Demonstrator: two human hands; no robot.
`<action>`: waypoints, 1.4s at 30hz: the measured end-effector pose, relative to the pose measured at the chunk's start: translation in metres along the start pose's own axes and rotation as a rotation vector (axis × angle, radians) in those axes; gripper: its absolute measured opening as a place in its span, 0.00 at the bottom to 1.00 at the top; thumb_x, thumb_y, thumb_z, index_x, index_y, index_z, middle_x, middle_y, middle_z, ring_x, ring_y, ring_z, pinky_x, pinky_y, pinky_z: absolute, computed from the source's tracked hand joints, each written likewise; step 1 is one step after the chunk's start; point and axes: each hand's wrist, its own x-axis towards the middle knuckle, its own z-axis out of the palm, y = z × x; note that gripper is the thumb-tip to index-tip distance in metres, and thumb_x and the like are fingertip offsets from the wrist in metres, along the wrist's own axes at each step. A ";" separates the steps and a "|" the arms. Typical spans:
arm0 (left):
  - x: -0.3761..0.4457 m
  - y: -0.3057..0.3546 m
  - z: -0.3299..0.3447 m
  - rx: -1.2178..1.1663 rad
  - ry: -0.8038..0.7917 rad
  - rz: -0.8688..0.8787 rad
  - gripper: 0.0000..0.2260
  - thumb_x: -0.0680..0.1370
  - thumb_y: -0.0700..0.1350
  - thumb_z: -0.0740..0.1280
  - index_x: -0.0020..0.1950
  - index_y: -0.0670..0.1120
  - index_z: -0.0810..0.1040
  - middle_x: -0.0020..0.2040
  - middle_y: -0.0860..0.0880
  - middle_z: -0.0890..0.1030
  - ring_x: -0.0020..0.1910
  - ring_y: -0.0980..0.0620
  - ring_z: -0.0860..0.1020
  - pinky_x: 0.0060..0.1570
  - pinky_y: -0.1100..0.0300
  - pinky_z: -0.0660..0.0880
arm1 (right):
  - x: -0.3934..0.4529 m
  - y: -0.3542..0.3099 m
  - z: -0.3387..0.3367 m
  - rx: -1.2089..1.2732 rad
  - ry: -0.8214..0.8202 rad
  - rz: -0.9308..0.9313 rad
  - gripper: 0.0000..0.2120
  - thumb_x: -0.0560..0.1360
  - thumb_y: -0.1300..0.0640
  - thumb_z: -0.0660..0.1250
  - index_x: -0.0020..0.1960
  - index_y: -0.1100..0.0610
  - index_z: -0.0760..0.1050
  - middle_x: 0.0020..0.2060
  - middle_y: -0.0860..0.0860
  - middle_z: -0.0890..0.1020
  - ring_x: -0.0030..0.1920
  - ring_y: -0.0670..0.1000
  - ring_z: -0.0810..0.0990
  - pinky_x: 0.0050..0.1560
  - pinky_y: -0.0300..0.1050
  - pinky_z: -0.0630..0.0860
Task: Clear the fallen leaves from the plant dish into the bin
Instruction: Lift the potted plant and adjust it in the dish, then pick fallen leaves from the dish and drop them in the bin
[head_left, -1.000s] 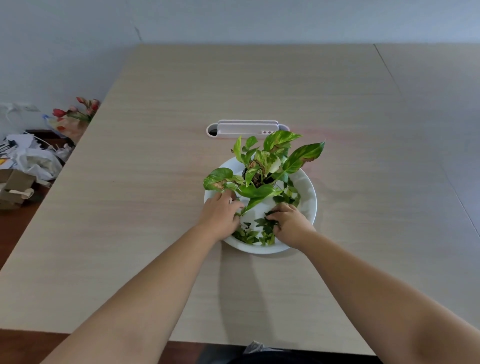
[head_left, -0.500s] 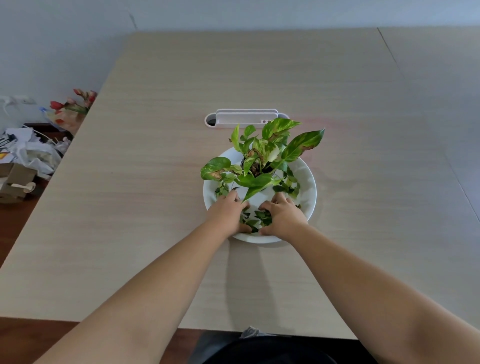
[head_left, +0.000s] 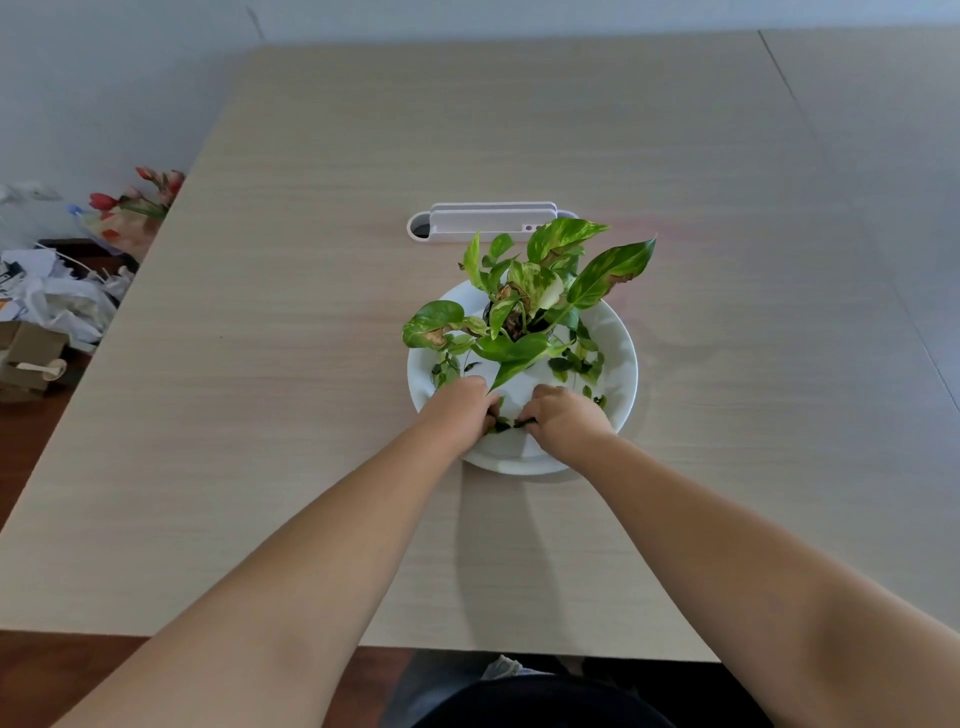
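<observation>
A white round dish (head_left: 615, 358) sits mid-table and carries a small potted plant (head_left: 530, 306) with green and yellow leaves. Small dark green fallen leaves (head_left: 576, 364) lie scattered in the dish, on its right and left sides. My left hand (head_left: 460, 410) and my right hand (head_left: 563, 421) rest in the near part of the dish, knuckles up, fingers curled toward each other around a small clump of leaves (head_left: 503, 423) between them. The plant's pot is mostly hidden by foliage. No bin is in view.
A white slotted cable box (head_left: 491, 221) is set into the wooden table (head_left: 260, 364) behind the dish. Off the table's left edge lie crumpled white paper (head_left: 57, 296), a cardboard box (head_left: 26, 358) and a bouquet of red flowers (head_left: 137, 200).
Both hands have drawn together at the near side of the dish, raking the loose leaves into a clump between the fingers. The near rim now shows bare white.
</observation>
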 end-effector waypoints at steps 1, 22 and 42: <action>0.001 0.000 -0.002 -0.013 -0.005 0.004 0.09 0.77 0.39 0.63 0.56 0.41 0.79 0.56 0.41 0.76 0.53 0.40 0.76 0.48 0.50 0.73 | 0.000 0.001 -0.002 0.018 0.017 0.008 0.15 0.79 0.57 0.58 0.60 0.49 0.79 0.57 0.49 0.76 0.57 0.55 0.76 0.52 0.48 0.75; -0.007 0.023 -0.006 -1.254 -0.055 -0.423 0.05 0.71 0.39 0.75 0.44 0.45 0.81 0.46 0.44 0.84 0.49 0.47 0.81 0.59 0.52 0.77 | -0.068 0.024 -0.007 1.818 0.506 0.548 0.03 0.72 0.65 0.72 0.45 0.61 0.82 0.40 0.56 0.84 0.38 0.50 0.81 0.38 0.39 0.77; -0.081 0.274 0.100 -1.252 -0.746 -0.102 0.04 0.73 0.31 0.70 0.41 0.37 0.79 0.29 0.47 0.83 0.29 0.54 0.82 0.35 0.65 0.81 | -0.316 0.085 0.117 2.279 1.357 0.854 0.04 0.73 0.68 0.69 0.45 0.61 0.79 0.29 0.49 0.84 0.27 0.42 0.80 0.28 0.32 0.74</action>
